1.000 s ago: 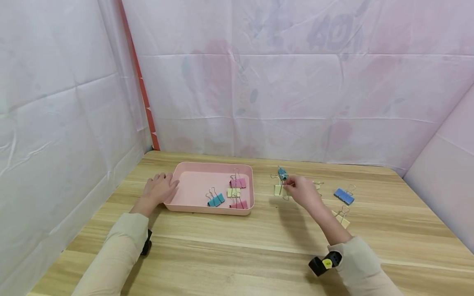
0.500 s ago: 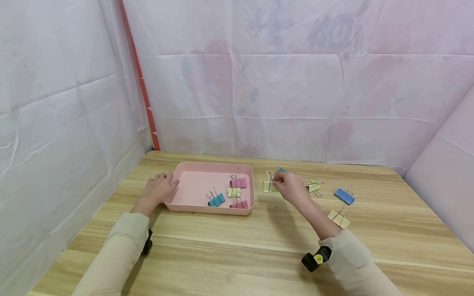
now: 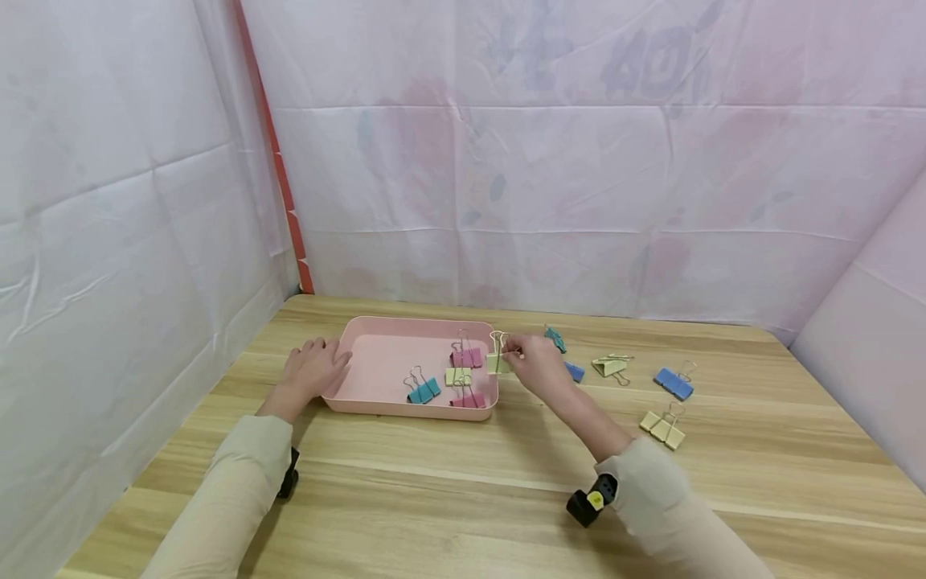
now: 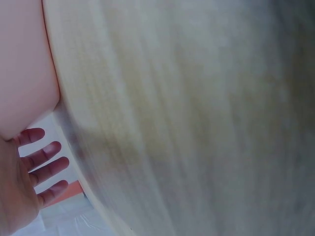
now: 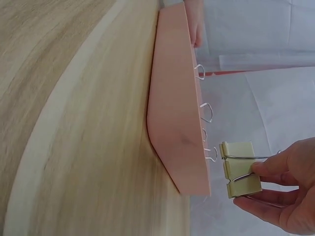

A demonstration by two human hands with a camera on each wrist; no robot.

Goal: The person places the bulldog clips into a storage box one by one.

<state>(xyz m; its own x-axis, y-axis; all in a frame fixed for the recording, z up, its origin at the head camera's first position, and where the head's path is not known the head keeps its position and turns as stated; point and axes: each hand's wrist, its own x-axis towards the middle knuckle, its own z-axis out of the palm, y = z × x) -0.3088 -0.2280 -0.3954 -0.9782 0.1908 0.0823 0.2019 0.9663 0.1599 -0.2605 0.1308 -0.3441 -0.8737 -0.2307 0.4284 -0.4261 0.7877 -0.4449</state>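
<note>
My right hand (image 3: pixel 538 366) pinches a pale yellow binder clip (image 5: pixel 241 169) between thumb and fingers. In the head view that clip hangs at the right rim of a pink tray (image 3: pixel 391 412). My left hand (image 3: pixel 313 370) rests at the tray's left edge; its fingers (image 4: pixel 49 169) are spread and fairly straight in the left wrist view. Grouped in the tray's right half are a magenta clip (image 3: pixel 466 358), a yellow clip (image 3: pixel 458 377) and a second magenta clip (image 3: pixel 470 400). A teal clip (image 3: pixel 424 392) lies a little left of them.
Right of the tray, loose on the wooden table (image 3: pixel 448 498), lie a teal clip (image 3: pixel 555 338), a blue clip (image 3: pixel 575 371) partly behind my hand, a yellow clip (image 3: pixel 611 365), another blue clip (image 3: pixel 674 383) and another yellow clip (image 3: pixel 662 430). Fabric walls (image 3: pixel 564 161) enclose the table.
My right hand has carried the pale yellow clip left from the loose clips to the tray's right rim. A blue clip there has come into sight. My left hand stays put.
</note>
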